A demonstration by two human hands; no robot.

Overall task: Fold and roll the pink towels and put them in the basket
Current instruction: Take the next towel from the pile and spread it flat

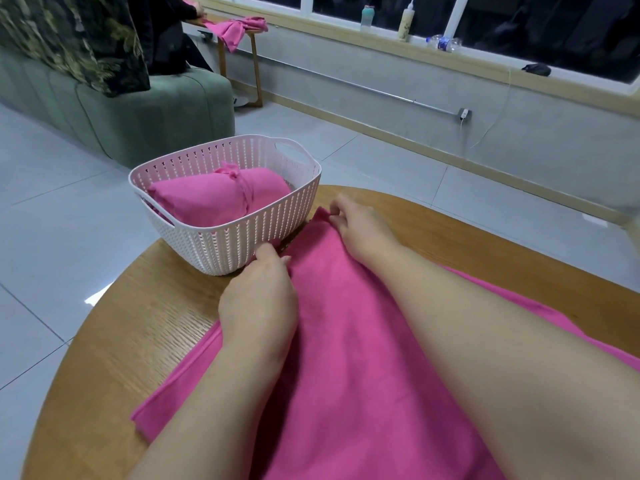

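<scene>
A pink towel [349, 368] lies spread lengthwise on the round wooden table [114, 341], its far end next to the basket. My left hand [259, 299] pinches the towel's far left corner right beside the basket wall. My right hand [360, 225] pinches the far right corner. The white perforated basket [228, 244] stands at the table's far left edge and holds one rolled pink towel [221, 199].
A green sofa [138, 123] stands on the tiled floor beyond the table, with a seated person [173, 32] at a small wooden side table [254, 64] that bears another pink towel [239, 29]. Bottles [407, 19] line the window sill.
</scene>
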